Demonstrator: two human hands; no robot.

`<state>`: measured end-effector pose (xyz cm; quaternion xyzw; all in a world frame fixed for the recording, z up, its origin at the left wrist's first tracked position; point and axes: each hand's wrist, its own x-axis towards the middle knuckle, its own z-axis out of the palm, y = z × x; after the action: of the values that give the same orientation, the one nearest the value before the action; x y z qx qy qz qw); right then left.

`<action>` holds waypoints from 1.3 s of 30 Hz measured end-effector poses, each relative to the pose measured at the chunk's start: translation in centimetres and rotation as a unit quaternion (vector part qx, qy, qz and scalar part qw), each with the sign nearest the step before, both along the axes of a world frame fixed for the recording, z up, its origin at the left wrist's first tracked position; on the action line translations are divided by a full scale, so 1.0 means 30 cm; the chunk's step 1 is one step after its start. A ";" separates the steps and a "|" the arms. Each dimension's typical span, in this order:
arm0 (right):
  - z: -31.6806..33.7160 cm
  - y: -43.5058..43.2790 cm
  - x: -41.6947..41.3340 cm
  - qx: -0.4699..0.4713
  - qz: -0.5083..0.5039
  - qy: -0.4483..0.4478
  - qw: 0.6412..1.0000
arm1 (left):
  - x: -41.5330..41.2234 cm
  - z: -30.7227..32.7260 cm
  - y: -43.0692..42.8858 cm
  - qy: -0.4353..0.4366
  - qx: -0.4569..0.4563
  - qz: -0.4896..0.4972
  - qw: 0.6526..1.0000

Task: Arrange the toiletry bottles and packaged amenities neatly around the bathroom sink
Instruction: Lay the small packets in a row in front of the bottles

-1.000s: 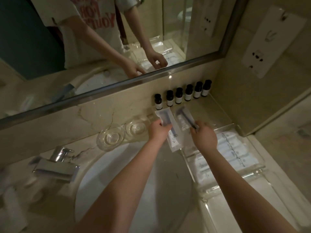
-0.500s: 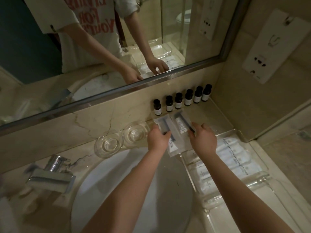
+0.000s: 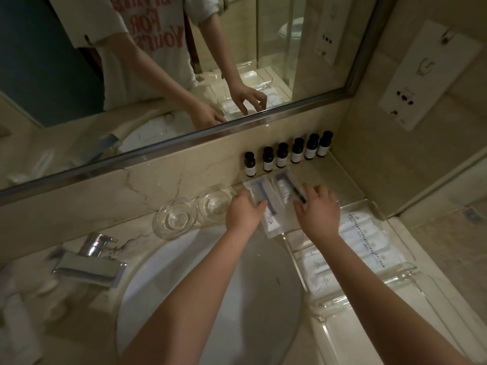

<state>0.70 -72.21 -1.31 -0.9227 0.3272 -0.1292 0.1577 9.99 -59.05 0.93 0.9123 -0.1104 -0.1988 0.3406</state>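
L hand (image 3: 243, 212): fingers flat on left toothbrush packet (image 3: 259, 192), just behind sink (image 3: 210, 299) rim, pinning it, not gripping.
R hand (image 3: 317, 206): spread open on right packet (image 3: 286, 189), nudging it parallel.
Bottles (image 3: 288, 154): six in row behind packets, vs wall, labels fwd.
Tray (image 3: 374, 206): right of sink, w/ white sachets.

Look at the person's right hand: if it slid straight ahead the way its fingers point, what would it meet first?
The right hand already rests on a clear toothbrush packet; beyond it, probably the row of dark bottles against the wall, though depth is uncertain.

Dim marble wall (image 3: 118, 196) under framed mirror (image 3: 184, 75)
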 end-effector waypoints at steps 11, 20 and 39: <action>0.108 0.304 -0.088 -0.008 0.159 0.006 0.987 | -0.124 0.097 0.427 -0.135 0.099 -0.083 0.982; 0.102 0.745 -0.142 0.036 0.310 0.079 0.947 | -0.260 0.020 0.955 -0.092 0.191 -0.024 0.977; 0.035 1.608 0.368 0.065 0.472 0.223 0.850 | -0.061 -0.035 1.837 0.030 0.244 0.185 0.951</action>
<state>11.73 -23.99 -0.27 -0.9578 -0.1139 0.1912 0.1821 8.17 -3.94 -0.12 0.9656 0.1225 -0.1805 0.1412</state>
